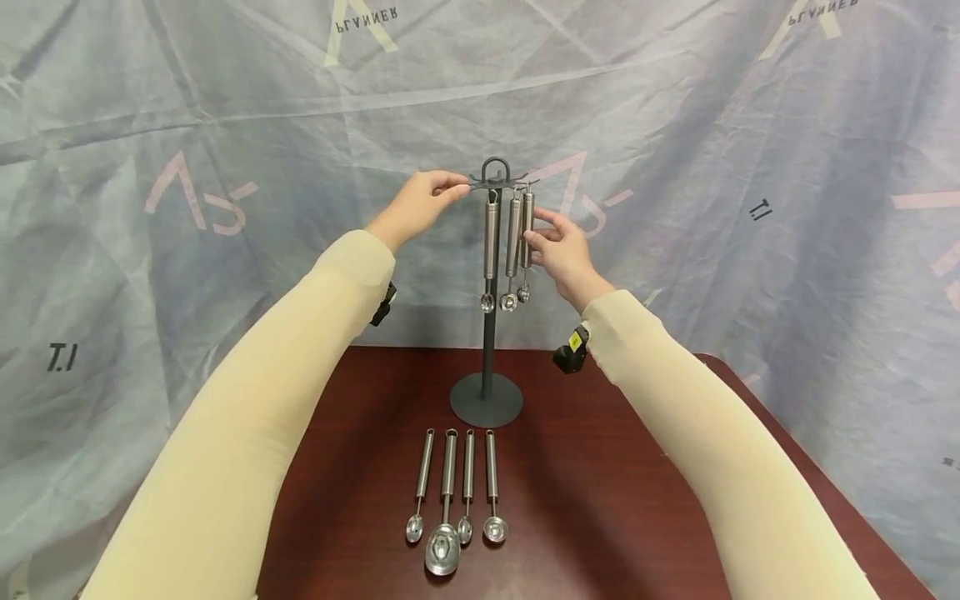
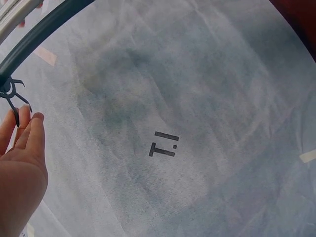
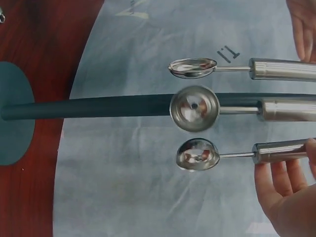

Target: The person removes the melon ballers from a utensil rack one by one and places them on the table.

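Note:
A dark grey utensil stand [image 1: 489, 350] rises from a round base, with curved hooks around its top. My left hand [image 1: 422, 204] pinches one hook at the left of the stand; the left wrist view shows the fingertips at that hook [image 2: 16, 114]. Three steel scoops hang from the stand. With thumb and fingers, my right hand [image 1: 566, 252] holds the handle of the rightmost scoop [image 3: 197, 154], whose ring is up at a hook. Beside it hang a round-bowled scoop [image 3: 194, 108] and a narrower one [image 3: 192, 67], both untouched.
On the dark red table [image 1: 600, 483], in front of the base, lie a small scoop [image 1: 415, 527], a large oval scoop [image 1: 442, 550], another small scoop [image 1: 466, 529] and a round one [image 1: 495, 528]. A grey printed cloth [image 1: 262, 108] hangs behind.

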Demonstrator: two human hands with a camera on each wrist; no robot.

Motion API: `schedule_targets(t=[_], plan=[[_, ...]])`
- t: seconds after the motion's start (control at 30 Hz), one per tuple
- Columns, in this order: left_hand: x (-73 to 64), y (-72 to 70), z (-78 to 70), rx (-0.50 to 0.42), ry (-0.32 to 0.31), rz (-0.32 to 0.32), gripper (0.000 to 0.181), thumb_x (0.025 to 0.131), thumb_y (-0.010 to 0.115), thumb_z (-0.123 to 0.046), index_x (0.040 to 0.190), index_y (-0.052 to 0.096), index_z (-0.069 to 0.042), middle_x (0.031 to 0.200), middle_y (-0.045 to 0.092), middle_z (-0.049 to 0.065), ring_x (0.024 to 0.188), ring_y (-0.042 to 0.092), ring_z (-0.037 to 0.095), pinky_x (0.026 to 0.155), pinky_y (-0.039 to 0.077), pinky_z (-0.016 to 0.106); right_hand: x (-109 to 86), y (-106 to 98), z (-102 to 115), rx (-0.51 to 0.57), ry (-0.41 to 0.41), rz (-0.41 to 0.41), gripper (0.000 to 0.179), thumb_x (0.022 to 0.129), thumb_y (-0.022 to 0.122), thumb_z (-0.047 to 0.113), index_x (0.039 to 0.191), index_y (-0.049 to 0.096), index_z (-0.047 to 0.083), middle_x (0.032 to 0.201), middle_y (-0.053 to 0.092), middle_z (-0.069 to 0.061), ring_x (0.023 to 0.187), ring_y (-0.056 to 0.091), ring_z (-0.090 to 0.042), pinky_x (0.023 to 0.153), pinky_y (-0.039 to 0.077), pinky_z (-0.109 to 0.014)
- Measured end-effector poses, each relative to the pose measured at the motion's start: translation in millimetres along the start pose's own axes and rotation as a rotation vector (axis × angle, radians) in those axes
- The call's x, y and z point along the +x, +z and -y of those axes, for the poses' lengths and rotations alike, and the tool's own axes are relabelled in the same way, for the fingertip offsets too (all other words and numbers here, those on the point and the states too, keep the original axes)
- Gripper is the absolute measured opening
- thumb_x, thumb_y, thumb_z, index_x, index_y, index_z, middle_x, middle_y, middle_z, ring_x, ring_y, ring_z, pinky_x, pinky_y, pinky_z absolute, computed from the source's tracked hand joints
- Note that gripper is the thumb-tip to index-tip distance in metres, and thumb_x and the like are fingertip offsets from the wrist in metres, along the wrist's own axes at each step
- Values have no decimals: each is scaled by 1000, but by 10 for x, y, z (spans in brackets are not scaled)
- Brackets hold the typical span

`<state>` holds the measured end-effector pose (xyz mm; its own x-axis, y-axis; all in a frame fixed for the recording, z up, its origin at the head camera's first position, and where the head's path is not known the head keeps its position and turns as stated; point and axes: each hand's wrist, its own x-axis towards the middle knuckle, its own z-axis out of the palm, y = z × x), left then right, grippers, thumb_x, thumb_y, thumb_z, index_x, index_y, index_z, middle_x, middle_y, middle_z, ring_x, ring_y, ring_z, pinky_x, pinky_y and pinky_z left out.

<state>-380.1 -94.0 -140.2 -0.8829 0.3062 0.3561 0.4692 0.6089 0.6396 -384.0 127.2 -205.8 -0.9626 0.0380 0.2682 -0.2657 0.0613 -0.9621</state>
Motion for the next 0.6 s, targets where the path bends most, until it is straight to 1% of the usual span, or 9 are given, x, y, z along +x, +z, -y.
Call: schedule_targets(t=[0.1, 0.17, 0.3, 0.4, 0.6], plan=[[-12, 5, 4, -8, -5, -4, 49, 102, 46, -39, 145, 46, -13, 148, 47, 5, 135, 44, 20, 112, 37, 37, -21, -29, 17, -47, -11, 5, 42, 97, 58, 9, 139, 53, 15, 131, 60, -17, 93, 60, -14, 92, 54, -40], [-14, 5, 2, -11, -5, -9, 49, 102, 46, -38, 144, 47, -13, 147, 48, 5, 134, 44, 20, 112, 37, 37, -36, -46, 34, -67, -13, -7, 41, 97, 60, 11, 137, 55, 16, 130, 60, -15, 93, 60, -13, 88, 55, -38], [-9, 0, -6, -9, 4, -16, 48, 102, 48, -38, 142, 50, -11, 144, 51, 7, 133, 47, 20, 112, 38, 36, -55, -85, 55, -74, -9, -36, 40, 96, 62, 12, 135, 56, 17, 125, 61, -13, 92, 60, -12, 80, 56, -32], [-1, -4, -9, -8, 10, -19, 47, 101, 49, -37, 139, 53, -10, 143, 53, 7, 131, 48, 20, 111, 38, 36, -72, -108, 50, -61, -9, -49, 41, 95, 63, 11, 134, 55, 16, 118, 61, -11, 93, 60, -13, 76, 56, -29], [27, 12, -13, 10, 20, -26, 45, 101, 52, -37, 136, 55, -9, 142, 52, 6, 129, 50, 20, 109, 40, 36, -101, -183, -29, -61, 9, -88, 39, 93, 65, 9, 131, 56, 14, 106, 60, -6, 89, 60, -13, 74, 56, -28]])
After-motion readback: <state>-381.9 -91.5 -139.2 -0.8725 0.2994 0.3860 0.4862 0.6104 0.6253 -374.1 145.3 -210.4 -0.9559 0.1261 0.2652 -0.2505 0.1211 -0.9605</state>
